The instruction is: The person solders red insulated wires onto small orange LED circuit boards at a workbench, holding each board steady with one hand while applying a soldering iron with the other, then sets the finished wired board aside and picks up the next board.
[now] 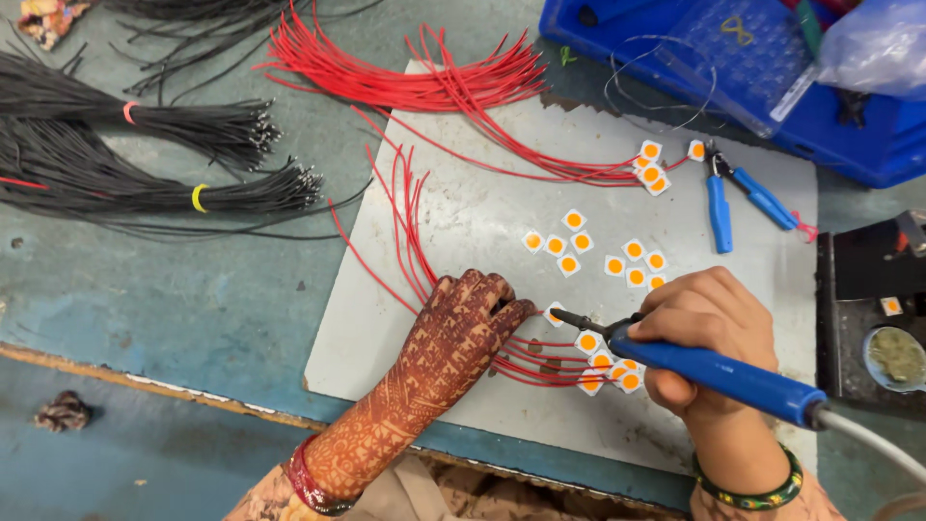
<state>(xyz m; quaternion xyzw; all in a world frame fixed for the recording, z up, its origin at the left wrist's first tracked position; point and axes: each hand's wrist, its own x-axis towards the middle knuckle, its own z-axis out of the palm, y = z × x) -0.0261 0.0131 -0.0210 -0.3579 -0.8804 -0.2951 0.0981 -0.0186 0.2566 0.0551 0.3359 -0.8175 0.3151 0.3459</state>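
Observation:
My left hand [453, 333], covered in henna patterns, presses down on red wires [540, 365] on a white board [463, 217], fingertips next to a small square chip with an orange centre [554, 314]. My right hand [709, 333] grips a blue-handled soldering iron [719, 371], its dark tip touching that chip. A cluster of wired chips [608, 365] lies just below the tip. Loose chips [598, 253] are scattered mid-board.
Blue-handled cutters [738, 193] lie at the board's right. A black stand with a sponge tin [883, 323] sits far right, a blue crate [752, 68] at top right. Black wire bundles [145, 154] lie at left, loose red wires [424, 82] at the top.

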